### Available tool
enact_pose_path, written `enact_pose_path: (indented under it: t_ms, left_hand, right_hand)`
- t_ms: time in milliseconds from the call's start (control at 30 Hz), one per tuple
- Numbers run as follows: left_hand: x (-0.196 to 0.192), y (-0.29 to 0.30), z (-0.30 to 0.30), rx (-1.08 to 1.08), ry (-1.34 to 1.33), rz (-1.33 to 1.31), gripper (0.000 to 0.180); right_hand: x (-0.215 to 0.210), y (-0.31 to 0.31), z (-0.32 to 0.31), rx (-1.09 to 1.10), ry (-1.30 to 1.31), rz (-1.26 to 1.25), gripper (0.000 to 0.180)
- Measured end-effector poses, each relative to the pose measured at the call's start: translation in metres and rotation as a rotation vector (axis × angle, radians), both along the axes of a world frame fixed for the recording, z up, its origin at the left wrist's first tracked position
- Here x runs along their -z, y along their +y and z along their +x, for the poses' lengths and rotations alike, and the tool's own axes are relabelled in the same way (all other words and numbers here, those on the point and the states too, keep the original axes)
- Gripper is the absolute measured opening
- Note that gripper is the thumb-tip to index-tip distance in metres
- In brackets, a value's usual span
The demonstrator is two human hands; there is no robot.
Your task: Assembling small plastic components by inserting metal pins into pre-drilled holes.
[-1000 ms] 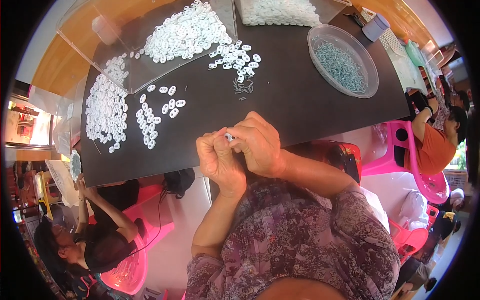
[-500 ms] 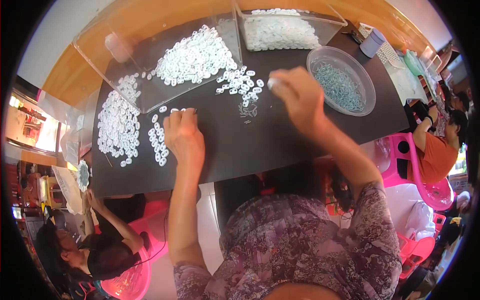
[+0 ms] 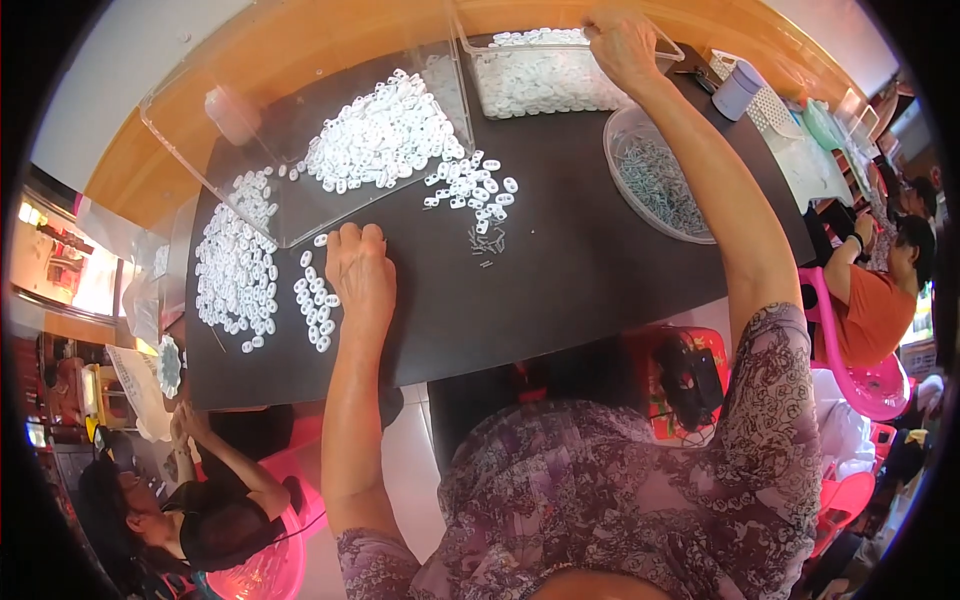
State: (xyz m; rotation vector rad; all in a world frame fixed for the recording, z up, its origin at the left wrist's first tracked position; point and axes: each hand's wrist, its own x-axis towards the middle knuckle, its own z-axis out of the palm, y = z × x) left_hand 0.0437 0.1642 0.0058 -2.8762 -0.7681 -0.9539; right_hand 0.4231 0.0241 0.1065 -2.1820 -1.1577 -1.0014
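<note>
My left hand point(image 3: 358, 268) rests palm down on the black table point(image 3: 560, 290), fingers curled, beside a short row of small white plastic rings point(image 3: 315, 312). My right hand point(image 3: 620, 45) reaches far across to the rim of a clear box of white parts point(image 3: 535, 80); whether it holds a piece I cannot tell. A loose scatter of white rings point(image 3: 470, 185) and a few small metal pieces point(image 3: 487, 242) lie between my hands. A clear round bowl of metal clips point(image 3: 655, 185) sits under my right forearm.
A tilted clear tray point(image 3: 380, 130) holds a heap of white rings. More rings point(image 3: 235, 275) are spread at the table's left edge. A blue-grey cup point(image 3: 738, 90) stands at the far right. One person sits at lower left point(image 3: 190, 520), another in orange at right point(image 3: 870, 300).
My hands were together near the table's front edge, then parted. The right hand has moved from the ring scatter out to the far clear box; the left has settled by the row of rings.
</note>
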Motion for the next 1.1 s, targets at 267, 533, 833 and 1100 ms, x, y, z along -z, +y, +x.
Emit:
enact_pose_path:
  t_ms: [267, 533, 833, 1100]
  left_hand:
    - [0.002, 0.007, -0.003, 0.061, -0.127, -0.102, 0.016]
    - [-0.003, 0.0, -0.004, 0.029, 0.094, 0.085, 0.01]
    - [-0.015, -0.029, -0.002, 0.115, 0.118, -0.05, 0.012]
    - [-0.036, -0.044, -0.003, 0.319, -0.003, -1.073, 0.019]
  right_hand:
    - [0.0, -0.001, -0.043, 0.029, -0.178, 0.032, 0.005]
    - [0.039, -0.005, -0.17, -0.634, -0.015, 0.053, 0.017]
    - [0.101, -0.002, -0.255, -0.766, 0.445, 0.057, 0.016]
    - [0.092, -0.027, -0.264, -0.786, 0.551, 0.143, 0.012]
